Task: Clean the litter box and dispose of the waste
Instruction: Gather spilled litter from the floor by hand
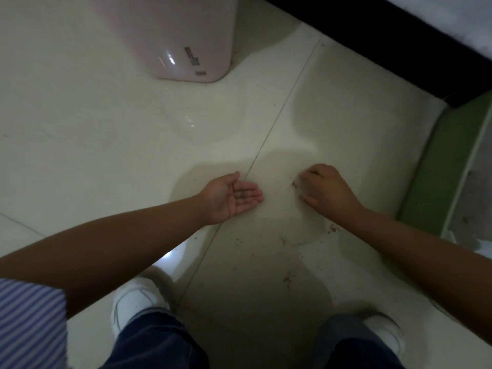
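Cupped left hand (234, 197) held litter grains (241, 194); right hand (323, 189) curled, fingertips hidden, grip unclear. Grit (294, 184) remained on floor (93, 129) at 6 o'clock; disposal pending.

Pink plastic bin (183, 35) on tile floor (80, 123), white shoes (138, 302) at btm.

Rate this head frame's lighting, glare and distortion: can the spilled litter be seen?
Head view: dim overall, arms underexposed; glare patches on the floor tile and pink bin; wide-angle bending at the edges; soft focus. Litter grains in the left hand and near the right hand remain faintly visible.
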Tool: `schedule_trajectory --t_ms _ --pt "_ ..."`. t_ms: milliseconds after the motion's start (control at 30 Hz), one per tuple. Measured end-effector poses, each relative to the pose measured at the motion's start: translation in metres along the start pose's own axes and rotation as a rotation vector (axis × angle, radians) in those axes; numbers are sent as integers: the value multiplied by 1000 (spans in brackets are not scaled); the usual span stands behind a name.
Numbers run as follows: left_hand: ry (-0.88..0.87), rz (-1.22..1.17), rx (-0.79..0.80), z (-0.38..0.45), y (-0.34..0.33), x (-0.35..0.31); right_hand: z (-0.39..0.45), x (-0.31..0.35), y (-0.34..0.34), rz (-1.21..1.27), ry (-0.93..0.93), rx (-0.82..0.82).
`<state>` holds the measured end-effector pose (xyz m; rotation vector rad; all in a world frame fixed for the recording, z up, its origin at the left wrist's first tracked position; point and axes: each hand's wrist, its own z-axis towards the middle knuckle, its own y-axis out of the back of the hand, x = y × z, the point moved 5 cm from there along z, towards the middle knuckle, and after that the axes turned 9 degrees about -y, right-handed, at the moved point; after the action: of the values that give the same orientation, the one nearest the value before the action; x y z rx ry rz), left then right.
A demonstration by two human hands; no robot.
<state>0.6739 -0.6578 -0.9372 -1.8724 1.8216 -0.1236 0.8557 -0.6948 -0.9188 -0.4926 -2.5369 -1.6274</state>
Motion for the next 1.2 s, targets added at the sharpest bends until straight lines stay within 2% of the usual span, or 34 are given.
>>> schedule_trajectory --t_ms 100,233,433,567,667,800,867,933,1067,1200 --pt "6 3 1 1 2 -1 6 8 -4 17 75 -15" --pt "17 11 12 1 6 1 10 18 -5 -78 144 -38" --pt "10 -37 7 0 6 0 19 19 -8 -145 153 63" --pt "2 -71 -8 -1 9 -2 17 27 1 -230 210 -50" --pt "-3 -71 -19 -3 11 -3 16 31 2 -261 202 -72" --pt "5 -64 -36 -4 11 -4 22 33 5 86 -70 31" --pt "20 -46 -35 -5 8 -2 19 44 5 351 -71 167" --pt "42 -42 -28 -7 3 1 13 54 13 426 -49 213" --pt "77 -65 -17 -7 3 5 15 31 18 226 -141 115" --pt "73 -56 -46 -10 16 3 17 30 4 54 -16 124"
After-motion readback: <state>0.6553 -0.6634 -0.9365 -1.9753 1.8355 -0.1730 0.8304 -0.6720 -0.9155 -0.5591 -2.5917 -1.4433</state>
